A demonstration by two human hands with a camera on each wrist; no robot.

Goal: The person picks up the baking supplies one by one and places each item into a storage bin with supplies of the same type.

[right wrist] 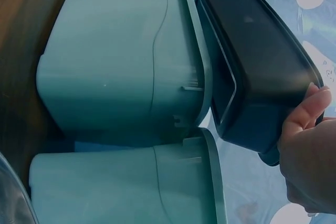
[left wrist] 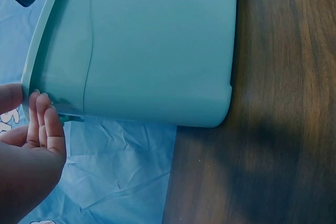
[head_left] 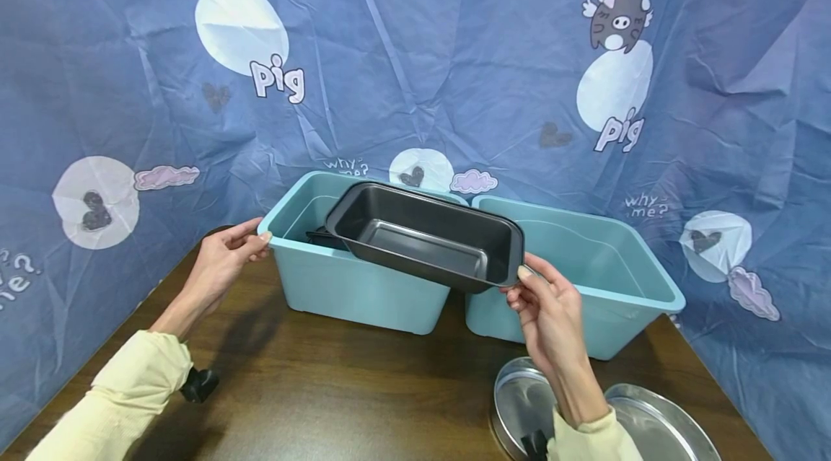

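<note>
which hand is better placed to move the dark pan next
The right hand, most likely: it grips one end of the pan, while the left hand holds the left bin, apart from the pan.

Table (head_left: 337, 389): brown wood-grain top. Left bin (head_left: 363, 288): teal, upright on it. Right bin (head_left: 623, 324): also teal, upright, just right of left bin, bases apart. Smaller round pan (head_left: 521, 397) and larger round pan (head_left: 662, 419): silvery metal, right of left bin, nearer the person; both partly hidden.
</note>
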